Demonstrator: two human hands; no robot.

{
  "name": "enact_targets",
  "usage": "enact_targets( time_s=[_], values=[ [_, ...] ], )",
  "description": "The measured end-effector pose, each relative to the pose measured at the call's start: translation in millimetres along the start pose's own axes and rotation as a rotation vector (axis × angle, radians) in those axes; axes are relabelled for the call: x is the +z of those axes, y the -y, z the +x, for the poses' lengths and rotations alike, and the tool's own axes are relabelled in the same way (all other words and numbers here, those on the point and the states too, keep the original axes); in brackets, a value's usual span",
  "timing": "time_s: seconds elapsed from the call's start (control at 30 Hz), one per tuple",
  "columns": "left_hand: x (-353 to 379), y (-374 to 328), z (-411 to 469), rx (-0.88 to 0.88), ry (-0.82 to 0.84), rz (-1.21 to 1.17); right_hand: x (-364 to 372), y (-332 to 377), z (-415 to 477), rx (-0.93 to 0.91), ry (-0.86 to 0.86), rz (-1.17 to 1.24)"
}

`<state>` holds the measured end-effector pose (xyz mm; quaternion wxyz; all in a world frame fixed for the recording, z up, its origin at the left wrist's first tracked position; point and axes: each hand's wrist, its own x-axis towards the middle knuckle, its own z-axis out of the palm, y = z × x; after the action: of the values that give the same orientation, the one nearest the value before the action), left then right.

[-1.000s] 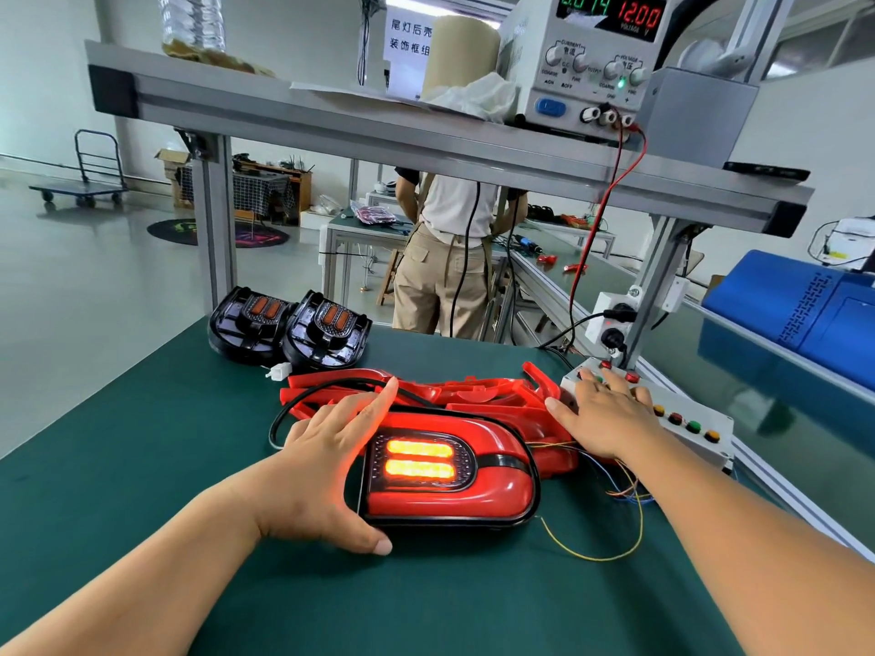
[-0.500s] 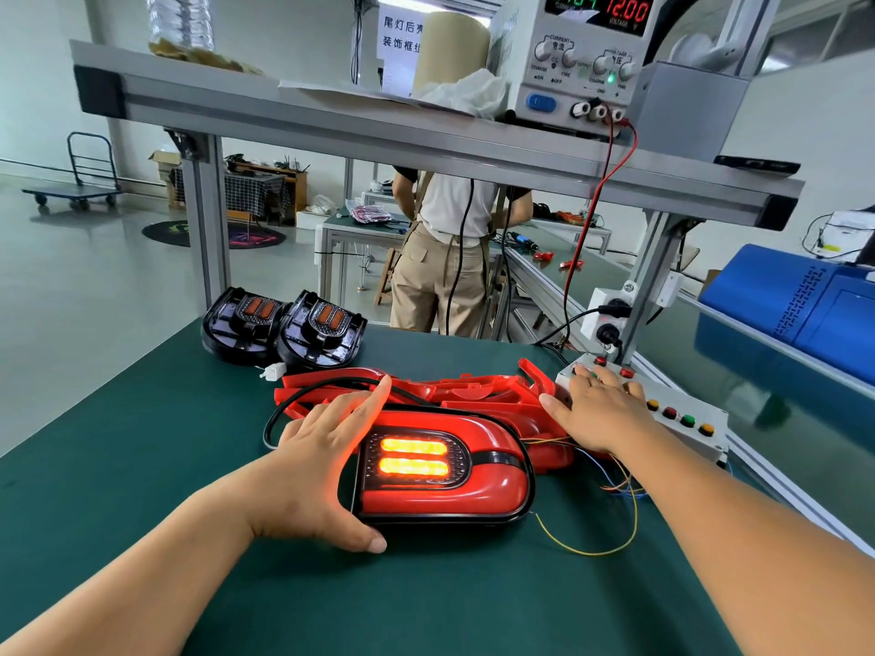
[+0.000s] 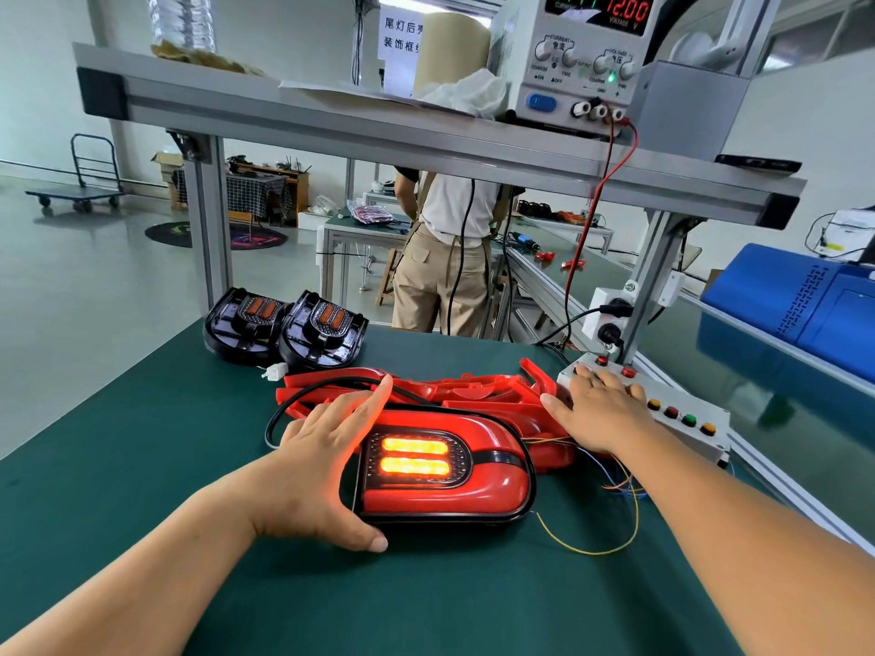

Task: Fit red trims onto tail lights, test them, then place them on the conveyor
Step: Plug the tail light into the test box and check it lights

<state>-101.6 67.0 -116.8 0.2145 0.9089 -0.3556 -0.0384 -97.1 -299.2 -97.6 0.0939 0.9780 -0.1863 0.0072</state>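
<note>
The glossy red-trimmed oval tail light with a black base (image 3: 445, 471) lies flat on the dark green bench mat (image 3: 118, 466), straight before the person; its two amber bars are lit, so I judge that the test is the step in hand. Its long axis runs from 9 o'clock to 3 o'clock. Thin coloured wires (image 3: 615, 485) leave it at the 3 o'clock end.

The left hand (image 3: 322, 466) is at the lamp's 9 o'clock end and touches it; the fingers are straight and spread along the far edge, the thumb lies along the near edge, and it braces the lamp rather than clasps it. The right hand (image 3: 601, 409) lies flat at about 2 o'clock, apart from the lamp; its straight fingers press on the grey button box (image 3: 682, 419) and it grasps nothing.

The long green belt with aluminium rails (image 3: 776, 409), which I take for the conveyor, lies at 3 o'clock, beyond the box. So the left hand is nearer to the lamp and the right hand nearer to the belt; the lamp must travel along its own long axis, and probably the wires must come off first.
</note>
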Motion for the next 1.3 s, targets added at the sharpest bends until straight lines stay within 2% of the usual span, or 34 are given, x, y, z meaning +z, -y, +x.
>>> enact_targets(
  time_s=[0.3, 0.67, 1.3],
  values=[
    [0.3, -1.0, 0.0, 0.008, -0.013, 0.018, 4.6, 3.4, -6.2, 0.052, -0.001, 0.043],
    [2.5, 2.3, 1.1, 0.027, -0.036, 0.014, 7.9, 2.5, -5.3, 0.019, -0.025, -0.022],
    [3.5, 4.2, 2.9, 0.046, -0.055, 0.02, 1.3, 6.5, -6.0, 0.007, 0.02, 0.055]
  ],
)
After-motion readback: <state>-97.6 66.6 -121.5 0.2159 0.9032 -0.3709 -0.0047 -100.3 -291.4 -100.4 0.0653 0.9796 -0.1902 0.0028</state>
